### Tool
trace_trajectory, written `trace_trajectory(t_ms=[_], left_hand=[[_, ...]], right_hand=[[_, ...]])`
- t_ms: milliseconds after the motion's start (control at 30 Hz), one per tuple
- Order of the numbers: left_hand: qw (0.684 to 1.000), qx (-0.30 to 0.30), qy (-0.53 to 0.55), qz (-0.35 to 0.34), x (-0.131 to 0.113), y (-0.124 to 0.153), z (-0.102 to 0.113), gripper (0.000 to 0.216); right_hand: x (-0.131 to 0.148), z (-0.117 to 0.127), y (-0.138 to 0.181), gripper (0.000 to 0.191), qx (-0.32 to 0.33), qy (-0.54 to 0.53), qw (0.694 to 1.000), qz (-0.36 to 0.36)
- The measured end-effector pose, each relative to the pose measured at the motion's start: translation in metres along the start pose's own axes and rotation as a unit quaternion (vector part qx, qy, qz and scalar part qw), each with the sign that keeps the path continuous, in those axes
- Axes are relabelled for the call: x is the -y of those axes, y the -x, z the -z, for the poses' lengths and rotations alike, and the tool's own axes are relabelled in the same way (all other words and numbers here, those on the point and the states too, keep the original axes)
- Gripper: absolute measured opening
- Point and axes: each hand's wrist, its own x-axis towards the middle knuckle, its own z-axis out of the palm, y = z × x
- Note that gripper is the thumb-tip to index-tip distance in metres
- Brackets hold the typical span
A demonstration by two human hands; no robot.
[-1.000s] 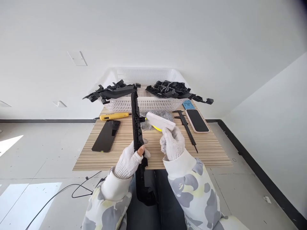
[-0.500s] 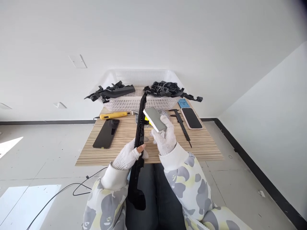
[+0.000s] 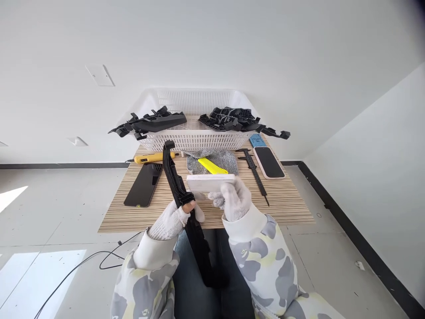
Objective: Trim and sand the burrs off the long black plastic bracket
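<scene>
In a white glove with the thumb tip bare, my left hand [image 3: 175, 217] is closed around a long black plastic trim piece [image 3: 174, 177]. The piece slants from upper left, over the table, down to my lap at lower right. My gloved right hand [image 3: 234, 199] grips a flat grey-and-white block [image 3: 210, 182] by its right end. The block is tilted so one narrow white edge faces up. Its left end is close to the trim piece; I cannot tell whether they touch. Behind the block, a yellow tool with a toothed edge [image 3: 212, 166] lies on a grey cloth [image 3: 230, 160].
A white plastic basket [image 3: 195, 142] at the back holds several black trim parts [image 3: 232, 118]. Left on the table [image 3: 133, 220] are a yellow corded pen-shaped tool [image 3: 151, 158] and a black phone [image 3: 142, 185]. To the right lie a caliper [image 3: 255, 173], another phone [image 3: 269, 163] and a blue packet [image 3: 257, 140].
The trim piece has swung so its upper end leans left and its lower end lies further right. My right hand has tipped the block from its grey face to its edge and lowered it slightly.
</scene>
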Motion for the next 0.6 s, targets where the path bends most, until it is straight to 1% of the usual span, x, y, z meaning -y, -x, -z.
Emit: trace_trajectory(t_ms=[67,133,200,333,367,433,467,500,600], left_hand=[[1.0,-0.015,0.02,0.002,0.0,0.001,-0.002,0.054],[1.0,-0.013,0.013,-0.014,0.002,0.001,-0.002,0.057],[0.999,-0.001,-0.008,-0.039,0.005,0.001,0.0,0.06],[0.998,0.035,-0.034,-0.032,0.009,0.003,0.004,0.065],[0.997,0.045,-0.046,-0.034,0.009,0.003,0.005,0.064],[0.994,0.061,-0.071,-0.06,0.007,0.004,0.006,0.06],[0.992,0.071,-0.082,-0.07,0.006,0.005,0.006,0.058],[0.99,0.084,-0.092,-0.067,0.004,0.005,0.007,0.057],[0.986,0.127,-0.105,-0.021,0.002,0.007,0.008,0.055]], right_hand=[[0.003,-0.001,0.0,0.04,-0.019,-0.016,1.0,0.001],[0.006,-0.003,-0.002,0.044,0.006,-0.018,1.0,-0.013],[0.007,-0.004,-0.005,0.045,0.031,0.002,0.999,-0.04],[0.008,-0.007,-0.011,0.044,-0.015,0.0,0.998,-0.064],[0.008,-0.007,-0.012,0.044,-0.007,-0.002,0.997,-0.079],[0.009,-0.008,-0.011,0.041,0.032,0.026,0.994,-0.106],[0.009,-0.008,-0.011,0.039,0.039,0.05,0.992,-0.107],[0.009,-0.008,-0.011,0.038,0.032,0.068,0.992,-0.098],[0.008,-0.007,-0.012,0.04,-0.017,0.06,0.996,-0.061]])
